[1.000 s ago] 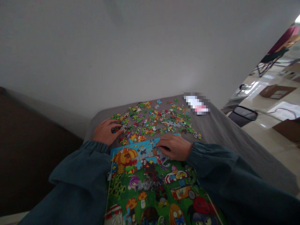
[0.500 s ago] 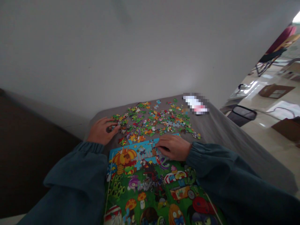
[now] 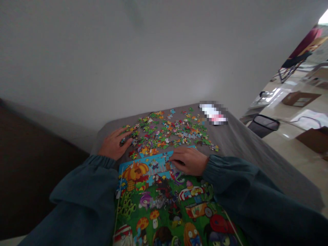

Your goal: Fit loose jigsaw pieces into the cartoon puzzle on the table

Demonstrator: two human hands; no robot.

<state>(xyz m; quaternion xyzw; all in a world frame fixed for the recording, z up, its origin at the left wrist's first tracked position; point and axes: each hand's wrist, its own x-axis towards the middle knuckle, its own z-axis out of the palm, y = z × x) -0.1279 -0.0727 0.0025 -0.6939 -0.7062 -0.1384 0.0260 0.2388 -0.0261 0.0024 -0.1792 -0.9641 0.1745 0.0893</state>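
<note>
Drawn back a touch toward the wrist since half a second ago, and now resting with fingertips (image 3: pixel 126 137) on the left fringe of the loose pieces (image 3: pixel 169 131). Loosely spread, flat, nothing visibly pinched. Behind them, the left hand (image 3: pixel 112 147) lying on the grey cloth (image 3: pixel 243 147), teal sleeve (image 3: pixel 84 191) trailing back.

On the other side, curled fingers (image 3: pixel 176 159) pressed down on the upper edge of the assembled picture (image 3: pixel 164 201), unmoved. Cannot tell whether a piece sits under them; too bunched and dim. Right hand (image 3: pixel 189 160) steadying that blue strip near the pumpkin.

Farther out: scattered pieces spread across the cloth between the picture and the white wall (image 3: pixel 128 61), a blurred white-and-pink thing (image 3: pixel 213 113) at the far corner, a black bin (image 3: pixel 263 124) on the floor beyond.

Probably searching and sorting for a piece to fit the unfinished top edge. Calls next for a clean pinch on one piece without dragging neighbours, then a turn to match the gap beside the right fingertips.
</note>
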